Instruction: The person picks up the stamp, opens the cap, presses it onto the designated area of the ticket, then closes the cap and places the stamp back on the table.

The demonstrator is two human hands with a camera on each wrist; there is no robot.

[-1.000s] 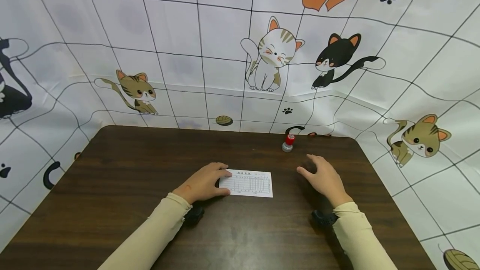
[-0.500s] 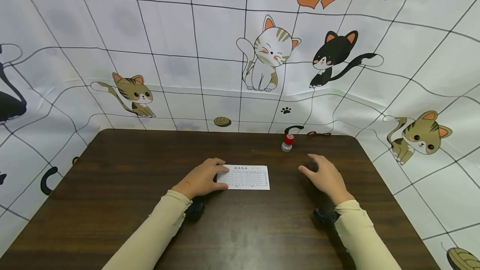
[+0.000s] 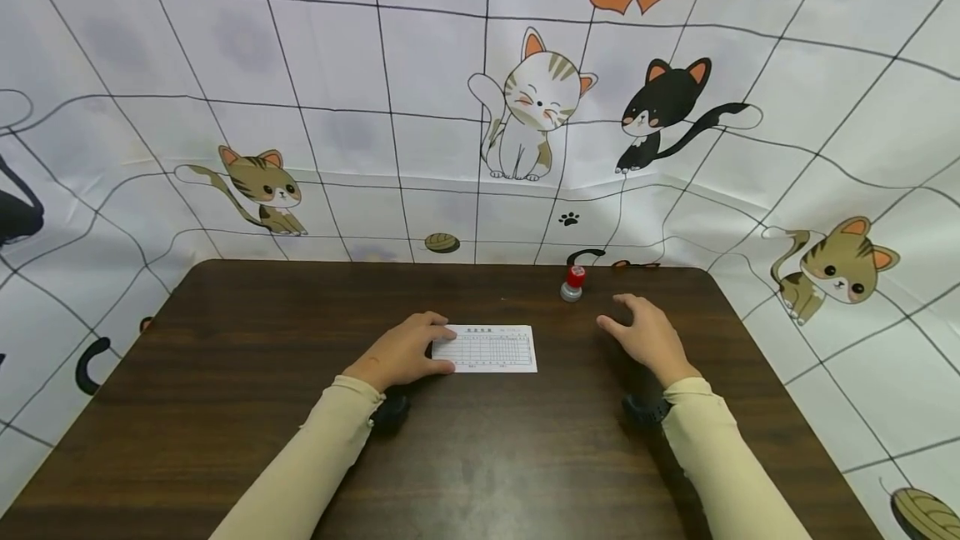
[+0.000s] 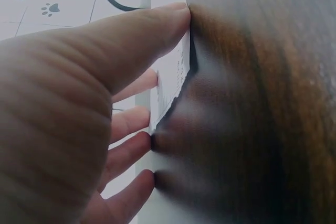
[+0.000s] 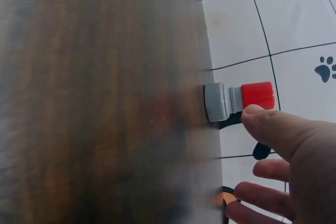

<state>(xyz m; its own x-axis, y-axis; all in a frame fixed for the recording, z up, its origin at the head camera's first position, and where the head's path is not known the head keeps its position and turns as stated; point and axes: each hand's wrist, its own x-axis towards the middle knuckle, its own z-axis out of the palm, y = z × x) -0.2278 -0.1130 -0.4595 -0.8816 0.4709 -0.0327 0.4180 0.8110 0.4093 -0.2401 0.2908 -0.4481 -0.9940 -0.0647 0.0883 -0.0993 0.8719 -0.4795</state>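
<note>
The right hand (image 3: 647,342) holds nothing: its thumb stands away from the fingers, and between them there is only air. The hand is over the right part of the table, and its fingertips are directed to the far left. The stamp (image 3: 572,283) is on this side, a little farther and to the left of the thumb, near but not touching. In the right wrist view the thumb covers a small part of the red top, but the head view shows a gap, so I take this only as overlap.

The stamp stands upright on its grey base, red top up, close to the far edge of the table (image 3: 480,448). Its long axis is therefore vertical, and a grip from the side seems to suit it. Of the two hands, the right one is clearly nearer.

The left hand (image 3: 405,350) rests on the left end of the slip (image 3: 491,350), with thumb and fingers spread apart, the thumb at the near corner. The slip has its long axis from left to right. It lies between the hands, nearer than the stamp and to the left of it.

Behind the far edge hangs a white sheet (image 3: 427,65) with cats.
</note>
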